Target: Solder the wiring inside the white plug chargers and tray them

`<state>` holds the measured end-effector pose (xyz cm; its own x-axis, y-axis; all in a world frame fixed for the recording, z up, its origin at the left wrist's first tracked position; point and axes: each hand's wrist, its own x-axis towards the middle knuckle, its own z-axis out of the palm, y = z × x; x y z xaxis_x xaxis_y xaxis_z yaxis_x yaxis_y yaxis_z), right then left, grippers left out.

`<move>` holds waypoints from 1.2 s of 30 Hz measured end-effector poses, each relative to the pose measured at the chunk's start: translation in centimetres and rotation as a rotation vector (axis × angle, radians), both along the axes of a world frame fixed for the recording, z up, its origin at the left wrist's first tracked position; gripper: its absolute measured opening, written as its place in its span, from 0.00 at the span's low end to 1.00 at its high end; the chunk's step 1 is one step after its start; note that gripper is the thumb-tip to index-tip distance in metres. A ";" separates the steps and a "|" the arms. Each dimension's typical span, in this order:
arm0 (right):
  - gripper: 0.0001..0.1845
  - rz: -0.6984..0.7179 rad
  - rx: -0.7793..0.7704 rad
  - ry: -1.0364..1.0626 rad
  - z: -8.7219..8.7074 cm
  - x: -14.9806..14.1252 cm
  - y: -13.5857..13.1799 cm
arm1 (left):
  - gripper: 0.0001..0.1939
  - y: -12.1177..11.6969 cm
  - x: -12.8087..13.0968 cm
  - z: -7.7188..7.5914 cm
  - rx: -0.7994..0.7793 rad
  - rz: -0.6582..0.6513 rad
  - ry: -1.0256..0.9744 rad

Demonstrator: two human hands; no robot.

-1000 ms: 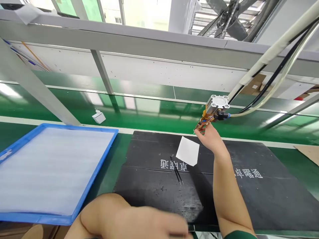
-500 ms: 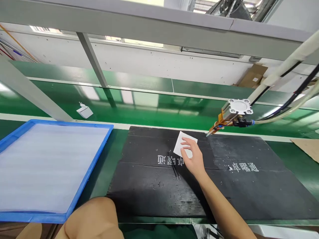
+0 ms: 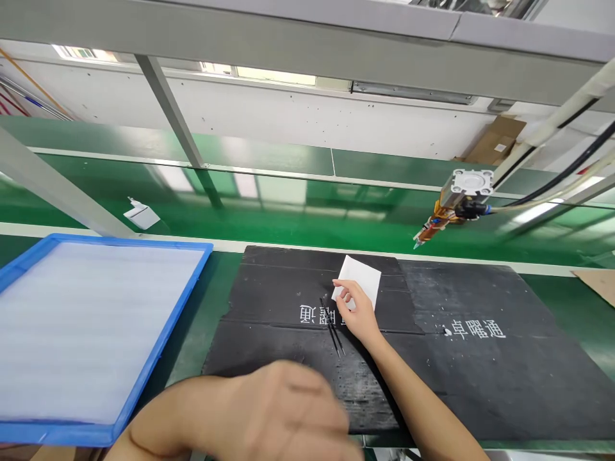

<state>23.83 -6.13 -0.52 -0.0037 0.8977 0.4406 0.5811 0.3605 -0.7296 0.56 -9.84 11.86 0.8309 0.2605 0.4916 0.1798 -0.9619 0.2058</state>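
My right hand is over the lower part of a square white sheet lying on the black mat. Its fingers are half curled, with a gap between thumb and forefinger and nothing visible held. Just left of that hand, black tweezers lie across white printed characters on the mat. Close to the camera, my left hand is blurred above the mat's front edge. Its back shows with the knuckles bent, and the fingertips run out of view at the bottom.
A blue-rimmed white tray stands on the green bench at left. A dispensing nozzle on a metal cylinder hangs over the back right, with hoses behind. A small white object lies behind the tray. Brown cardboard is at far right.
My left hand has come into view from the bottom, moving right. My right hand has shifted slightly left over the sheet, its fingers more curled. The camera view has shifted a little.
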 end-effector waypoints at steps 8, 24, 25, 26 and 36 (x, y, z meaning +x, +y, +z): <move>0.19 0.111 0.003 -0.021 -0.3 -0.7 -0.8 | 0.13 8.5 5.7 -8.8 0.007 0.181 0.231; 0.20 0.115 -0.123 0.012 -0.1 -1.7 -0.1 | 0.08 10.2 4.6 -12.7 -0.606 0.390 -0.007; 0.20 0.113 -0.129 0.023 0.1 -1.8 0.4 | 0.05 10.2 4.6 -12.6 -0.612 0.405 -0.016; 0.20 0.105 -0.131 0.043 0.3 -2.0 1.0 | 0.02 10.2 4.6 -12.5 -0.604 0.414 -0.007; 0.17 0.084 -0.224 0.279 -1.1 -3.0 2.6 | 0.16 8.9 5.5 -11.9 -0.408 0.416 0.198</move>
